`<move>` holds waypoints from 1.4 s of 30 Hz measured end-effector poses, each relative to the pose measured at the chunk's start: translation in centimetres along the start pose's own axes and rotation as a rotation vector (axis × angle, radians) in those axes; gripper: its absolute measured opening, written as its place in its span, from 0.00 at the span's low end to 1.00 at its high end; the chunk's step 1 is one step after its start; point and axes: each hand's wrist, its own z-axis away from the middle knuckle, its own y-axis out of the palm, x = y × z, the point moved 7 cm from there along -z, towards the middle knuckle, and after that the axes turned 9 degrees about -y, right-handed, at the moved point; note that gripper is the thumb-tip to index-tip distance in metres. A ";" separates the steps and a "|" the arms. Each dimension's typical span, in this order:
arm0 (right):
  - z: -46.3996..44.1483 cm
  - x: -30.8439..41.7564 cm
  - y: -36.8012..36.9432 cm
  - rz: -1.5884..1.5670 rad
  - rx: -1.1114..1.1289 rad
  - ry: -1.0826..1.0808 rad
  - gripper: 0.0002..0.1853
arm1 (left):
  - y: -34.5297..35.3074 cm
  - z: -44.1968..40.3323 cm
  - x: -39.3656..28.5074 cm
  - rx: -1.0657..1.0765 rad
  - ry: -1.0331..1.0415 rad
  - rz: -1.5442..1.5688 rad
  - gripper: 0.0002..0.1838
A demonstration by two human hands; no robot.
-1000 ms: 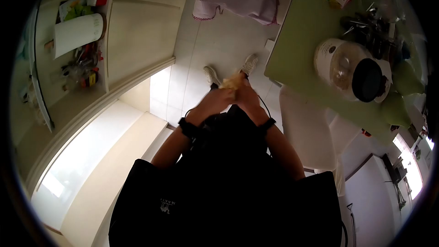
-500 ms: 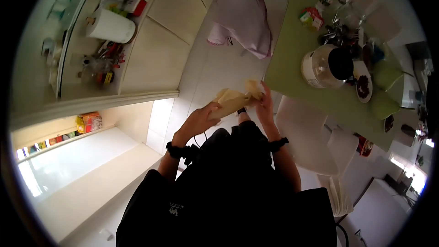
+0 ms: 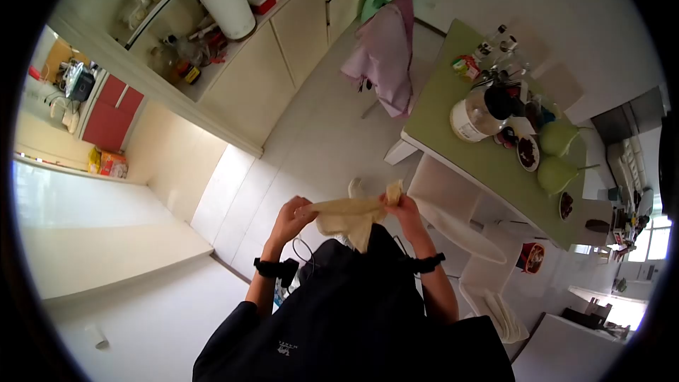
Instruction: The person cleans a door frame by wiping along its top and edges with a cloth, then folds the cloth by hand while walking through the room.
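A pale yellow cloth is stretched between my two hands in front of my body, its lower part hanging down near my lap. My left hand pinches the cloth's left end. At the other end, my right hand grips it, with a bunched bit sticking up above the fingers. Black bands are on both wrists.
To the right stands a green table with a large jar, plates and bottles; a white chair is beside it. A pink cloth hangs ahead. Shelves at left hold a paper roll.
The bunched yellow cloth has been spread out between my hands, which have moved apart. The view has shifted, showing more of the room at left and right.
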 end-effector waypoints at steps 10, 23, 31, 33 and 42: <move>8.8 -5.1 -8.0 0.733 0.257 0.054 0.19 | 7.8 1.5 3.4 0.299 0.049 -0.236 0.07; 18.3 3.6 -5.8 0.711 0.323 -0.554 0.33 | 22.1 10.8 -8.7 0.610 0.063 -0.351 0.18; 22.7 -0.8 -11.0 0.781 0.513 -0.511 0.20 | 27.8 16.9 -11.3 0.539 0.270 -0.459 0.15; 24.2 -2.3 -13.2 0.755 0.531 -0.407 0.16 | 27.9 17.3 -9.4 0.449 0.268 -0.487 0.15; 26.7 -4.1 -18.1 0.847 0.535 -0.198 0.18 | 25.8 18.0 -6.8 0.298 0.121 -0.567 0.12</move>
